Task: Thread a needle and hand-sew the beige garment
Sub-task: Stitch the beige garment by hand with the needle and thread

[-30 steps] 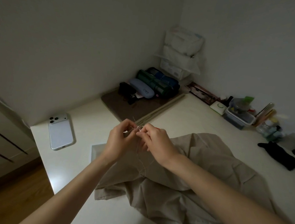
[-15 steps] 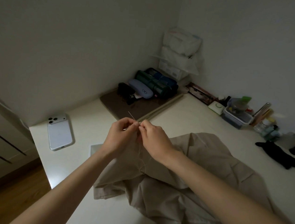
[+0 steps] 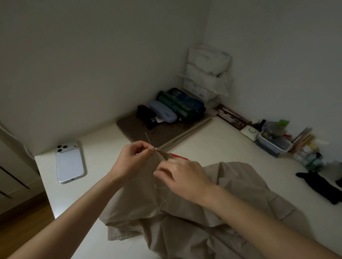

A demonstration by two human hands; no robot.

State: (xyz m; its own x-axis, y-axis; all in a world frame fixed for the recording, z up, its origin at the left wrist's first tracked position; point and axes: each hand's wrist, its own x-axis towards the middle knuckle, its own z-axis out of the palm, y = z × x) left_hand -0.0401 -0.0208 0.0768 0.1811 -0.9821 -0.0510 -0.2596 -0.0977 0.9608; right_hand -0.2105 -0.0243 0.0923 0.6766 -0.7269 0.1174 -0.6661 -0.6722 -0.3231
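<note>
The beige garment [image 3: 209, 225] lies crumpled on the white table [image 3: 216, 141], with one part lifted up between my hands. My left hand [image 3: 133, 159] pinches the lifted fabric edge and a thin needle [image 3: 148, 138], whose tip sticks up and away past the fingertips. My right hand [image 3: 180, 177] sits just right of it, its fingers curled down onto the raised fabric. A pale thread [image 3: 161, 192] hangs in loops below my right hand onto the cloth.
A white phone [image 3: 70, 163] lies face down at the left table edge. A brown mat [image 3: 162, 128] with cases sits at the back, stacked white packs in the corner, containers and bottles [image 3: 274, 141] along the right wall, a black item [image 3: 322, 187] at right.
My right hand has dropped away from my left hand's fingertips, moving right and down onto the fabric. The needle now sticks out further above my left fingers.
</note>
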